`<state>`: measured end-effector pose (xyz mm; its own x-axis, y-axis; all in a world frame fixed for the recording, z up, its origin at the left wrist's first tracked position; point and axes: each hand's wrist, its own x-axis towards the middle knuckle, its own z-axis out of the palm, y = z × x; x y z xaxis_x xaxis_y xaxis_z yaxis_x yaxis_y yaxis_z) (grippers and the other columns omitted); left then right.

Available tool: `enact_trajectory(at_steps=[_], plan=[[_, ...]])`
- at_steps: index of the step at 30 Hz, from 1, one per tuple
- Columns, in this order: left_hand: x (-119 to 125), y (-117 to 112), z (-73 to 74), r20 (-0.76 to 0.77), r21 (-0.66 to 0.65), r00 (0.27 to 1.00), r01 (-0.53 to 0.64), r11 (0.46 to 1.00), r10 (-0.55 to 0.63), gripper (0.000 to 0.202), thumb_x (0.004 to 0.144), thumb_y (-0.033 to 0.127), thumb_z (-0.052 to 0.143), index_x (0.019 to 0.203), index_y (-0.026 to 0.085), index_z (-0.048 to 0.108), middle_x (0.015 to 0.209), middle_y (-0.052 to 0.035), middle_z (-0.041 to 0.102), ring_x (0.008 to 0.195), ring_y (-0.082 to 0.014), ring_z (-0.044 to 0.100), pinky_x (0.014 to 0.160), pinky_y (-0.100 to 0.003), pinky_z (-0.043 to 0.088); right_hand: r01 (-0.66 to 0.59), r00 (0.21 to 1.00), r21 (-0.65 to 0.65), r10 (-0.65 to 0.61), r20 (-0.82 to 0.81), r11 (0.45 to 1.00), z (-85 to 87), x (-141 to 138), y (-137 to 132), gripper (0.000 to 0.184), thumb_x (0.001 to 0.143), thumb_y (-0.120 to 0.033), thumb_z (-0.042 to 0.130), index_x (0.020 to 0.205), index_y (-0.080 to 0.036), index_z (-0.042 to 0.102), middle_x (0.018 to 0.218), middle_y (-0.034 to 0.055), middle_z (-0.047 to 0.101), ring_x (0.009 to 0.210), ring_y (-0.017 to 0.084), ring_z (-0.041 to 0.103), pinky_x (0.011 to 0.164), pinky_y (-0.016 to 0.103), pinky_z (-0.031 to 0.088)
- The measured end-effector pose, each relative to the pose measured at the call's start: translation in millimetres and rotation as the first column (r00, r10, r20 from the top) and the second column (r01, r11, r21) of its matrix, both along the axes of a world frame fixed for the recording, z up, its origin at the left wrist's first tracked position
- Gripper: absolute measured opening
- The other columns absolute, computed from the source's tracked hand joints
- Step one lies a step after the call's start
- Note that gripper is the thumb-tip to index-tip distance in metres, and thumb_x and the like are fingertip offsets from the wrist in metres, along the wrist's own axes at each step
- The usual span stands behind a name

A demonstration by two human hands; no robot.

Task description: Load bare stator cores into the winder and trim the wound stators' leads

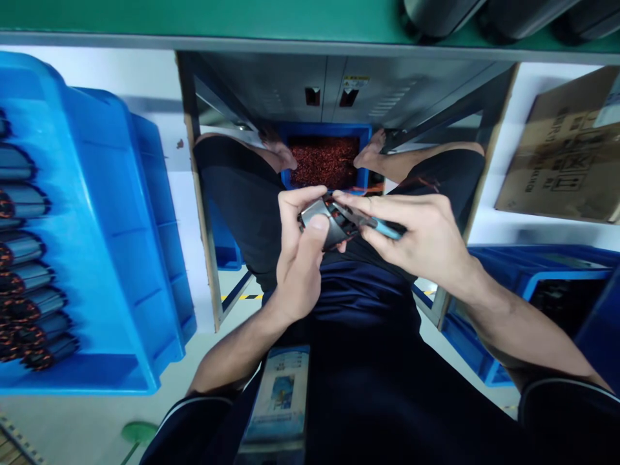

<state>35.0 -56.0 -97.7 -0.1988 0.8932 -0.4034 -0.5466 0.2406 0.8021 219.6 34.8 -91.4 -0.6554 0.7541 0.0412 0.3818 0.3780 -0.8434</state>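
We count 1 left hand (301, 261) and 1 right hand (426, 236), with 1 wound metal core (312, 213) and 1 blue-handled tool (387, 228) in their fingers. Beyond them are 2 bare feet (371, 150), 1 blue tub (329, 128) of copper scraps (324, 161) too many for us to number, and 1 grey cabinet (290, 77) with 2 dark door handles (312, 97). We see 3 dark cylinders (443, 16) on 1 green bench (194, 18), and at least 8 more wound cores (24, 248) in the top blue bin (106, 258) at left, some partly hidden. We also find 1 cardboard box (552, 161), 1 printed card (278, 400) and 1 green disc (139, 431).
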Motion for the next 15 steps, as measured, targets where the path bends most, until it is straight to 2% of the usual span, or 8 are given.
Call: enact_trajectory(at_steps=[3, 6, 10, 15], plan=[[-3, 5, -10.3, 0.07, -0.06, 0.997, -0.027, 0.998, 0.032, 0.022, 0.108, 0.046, 0.072, 0.123, 0.032, 0.064, 0.112, -0.0013, 0.069, 0.086, -0.0176, 0.068, 0.069, -0.033, 0.058, 0.012, 0.994, -0.092, -0.002, 0.105, 0.996, -13.1, -3, 9, 0.044, 0.106, -0.018, 0.068, 0.147, -0.025, 0.082, 0.132, 0.0056, 0.087, 0.107, 0.027, 0.085, 0.108, 0.042, 0.067], [-6, 1, -11.5, -0.007, -0.064, 1.0, -0.004, 0.998, 0.004, 0.028, 0.108, 0.053, 0.071, 0.128, 0.034, 0.061, 0.116, -0.002, 0.07, 0.088, -0.0185, 0.067, 0.072, -0.034, 0.057, -0.022, 0.981, -0.015, 0.024, 0.193, 1.0, -17.4, -2, 11, 0.061, 0.102, -0.015, 0.063, 0.16, -0.029, 0.073, 0.134, 0.0069, 0.084, 0.115, 0.03, 0.08, 0.112, 0.049, 0.063], [-8, -9, -3.6, -0.086, -0.034, 0.996, 0.018, 0.999, -0.021, 0.033, 0.11, 0.059, 0.068, 0.132, 0.035, 0.06, 0.125, -0.0036, 0.069, 0.093, -0.0192, 0.067, 0.076, -0.034, 0.058, -0.066, 0.97, 0.121, 0.035, 0.24, 0.99, -3.1, -2, 5, 0.071, 0.1, -0.019, 0.064, 0.17, -0.035, 0.062, 0.13, 0.0092, 0.078, 0.119, 0.034, 0.073, 0.114, 0.059, 0.06], [-10, -18, 0.3, -0.111, -0.011, 0.991, 0.08, 0.997, -0.08, 0.029, 0.115, 0.052, 0.062, 0.139, 0.035, 0.058, 0.127, -0.0034, 0.065, 0.093, -0.0168, 0.065, 0.08, -0.034, 0.061, -0.082, 0.96, 0.217, 0.019, 0.278, 0.973, 15.7, -3, 0, 0.074, 0.101, -0.02, 0.065, 0.173, -0.037, 0.058, 0.123, 0.0105, 0.075, 0.119, 0.036, 0.073, 0.112, 0.06, 0.062]])
